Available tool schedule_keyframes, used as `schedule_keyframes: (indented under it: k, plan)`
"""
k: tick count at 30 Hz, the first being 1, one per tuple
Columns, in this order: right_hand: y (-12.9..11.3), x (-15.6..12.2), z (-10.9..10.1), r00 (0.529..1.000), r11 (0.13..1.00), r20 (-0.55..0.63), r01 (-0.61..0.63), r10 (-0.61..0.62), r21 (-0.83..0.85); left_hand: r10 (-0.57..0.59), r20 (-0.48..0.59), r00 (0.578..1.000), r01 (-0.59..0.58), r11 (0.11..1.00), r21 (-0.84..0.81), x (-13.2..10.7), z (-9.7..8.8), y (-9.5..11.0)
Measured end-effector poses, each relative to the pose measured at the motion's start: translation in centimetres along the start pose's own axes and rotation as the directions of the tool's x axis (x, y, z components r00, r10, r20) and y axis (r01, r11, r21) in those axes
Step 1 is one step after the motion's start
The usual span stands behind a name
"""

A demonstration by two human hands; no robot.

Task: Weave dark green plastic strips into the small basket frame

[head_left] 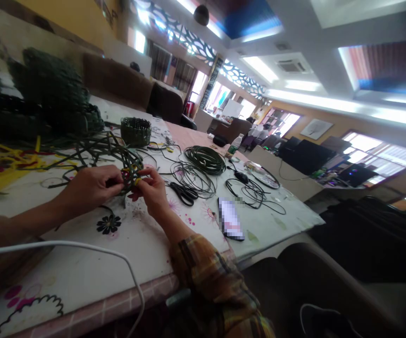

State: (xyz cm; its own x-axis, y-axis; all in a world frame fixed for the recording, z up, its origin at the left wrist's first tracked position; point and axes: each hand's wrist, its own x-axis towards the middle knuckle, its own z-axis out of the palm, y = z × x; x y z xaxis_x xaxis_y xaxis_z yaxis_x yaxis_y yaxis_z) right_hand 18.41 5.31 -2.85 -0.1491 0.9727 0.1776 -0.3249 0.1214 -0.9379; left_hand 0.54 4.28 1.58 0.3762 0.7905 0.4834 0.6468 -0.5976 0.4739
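My left hand (99, 184) and right hand (153, 191) pinch woven green strips (128, 165) inside the table's (135, 249) near edge — a slackened grip could let them spring loose.

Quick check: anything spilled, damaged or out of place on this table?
No spill or damage stands out. The yellow strips at the left lie in a loose tangle, untidy compared with the wound coil. The phone has a pixelated screen, likely image masking rather than a fault.
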Motion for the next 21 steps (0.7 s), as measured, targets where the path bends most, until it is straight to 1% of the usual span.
schedule_keyframes:
  k: [1, 3, 5, 8, 9, 11, 13, 16, 18, 19, 20, 21]
  plan:
    - [0.2, 0.0, 0.1, 1.0, 1.0, -0.011, 0.004, -0.004, 0.003, -0.084, 0.029, 0.996, 0.084, 0.996, -0.002, 0.0, -0.1, 0.1]
    - [0.4, -0.1, 0.2, 1.0, 1.0, -0.019, 0.023, -0.023, 0.004, -0.22, 0.072, 0.973, 0.221, 0.975, -0.003, 0.1, -0.3, 0.4]
    - [0.6, -0.1, 0.3, 0.999, 0.999, -0.016, 0.043, -0.043, -0.006, -0.281, 0.074, 0.957, 0.281, 0.96, 0.007, 0.1, -0.5, 0.6]
    - [0.8, -0.3, 0.2, 0.998, 0.998, 0.005, 0.061, -0.061, -0.021, -0.282, 0.067, 0.957, 0.282, 0.959, 0.006, -0.1, -0.5, 0.7]
    - [0.9, -0.3, 0.2, 0.998, 0.998, 0.017, 0.065, -0.064, -0.023, -0.288, 0.08, 0.954, 0.289, 0.957, 0.0, -0.1, -0.5, 0.7]
    - [1.2, -0.4, 0.1, 0.996, 0.997, 0.055, 0.071, -0.07, -0.024, -0.318, 0.136, 0.938, 0.324, 0.946, -0.021, -0.2, -0.5, 0.5]
    - [1.4, -0.3, 0.0, 0.99, 0.997, 0.117, 0.078, -0.075, -0.019, -0.336, 0.194, 0.922, 0.349, 0.937, -0.034, -0.2, -0.4, 0.1]
    - [1.7, -0.3, -0.2, 0.972, 0.997, 0.227, 0.073, -0.064, -0.032, -0.304, 0.26, 0.917, 0.314, 0.949, 0.003, -0.2, -0.3, -0.5]
    - [1.4, -0.5, -0.3, 0.965, 0.989, 0.254, 0.099, -0.069, -0.109, -0.276, 0.299, 0.913, 0.282, 0.959, 0.026, -0.2, -0.3, -0.8]
    - [1.2, -0.6, -0.4, 0.966, 0.974, 0.241, 0.138, -0.092, -0.182, -0.266, 0.301, 0.916, 0.271, 0.962, 0.027, -0.2, -0.2, -0.9]
    - [0.8, -0.8, -0.4, 0.966, 0.943, 0.22, 0.192, -0.133, -0.273, -0.259, 0.293, 0.921, 0.263, 0.964, 0.024, -0.2, -0.1, -0.9]
    - [0.4, -1.0, -0.4, 0.962, 0.892, 0.191, 0.254, -0.194, -0.373, -0.256, 0.283, 0.924, 0.259, 0.965, 0.026, -0.2, 0.0, -0.9]
